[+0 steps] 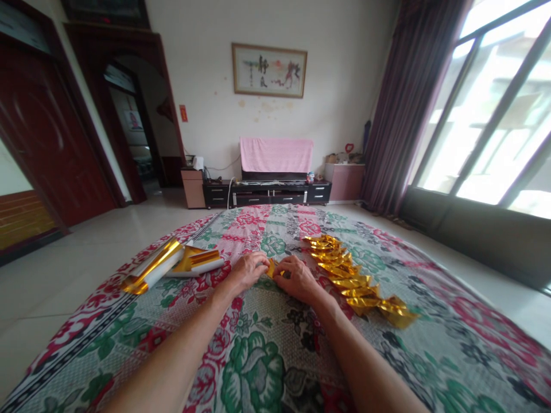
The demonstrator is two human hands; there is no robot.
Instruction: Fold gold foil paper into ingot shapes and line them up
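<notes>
Between my two hands is a small piece of gold foil paper (271, 267), mostly covered by my fingers. My left hand (249, 270) pinches its left side, and my right hand (297, 277) has its fingers closed on the right side. To the right lies a slanting row of folded gold foil ingots (340, 269), with one ingot (396, 311) at the near end slightly apart. Curled sheets of gold foil paper with white backs (166, 264) rest to the left of my left hand.
A flowered cloth (253, 367) covers the round table under my hands. Beyond it stand a low black TV cabinet (258, 195) and a screen draped with a pink cloth (276, 154). A purple curtain (396, 109) and windows are at the right, a dark red door (47, 120) at the left.
</notes>
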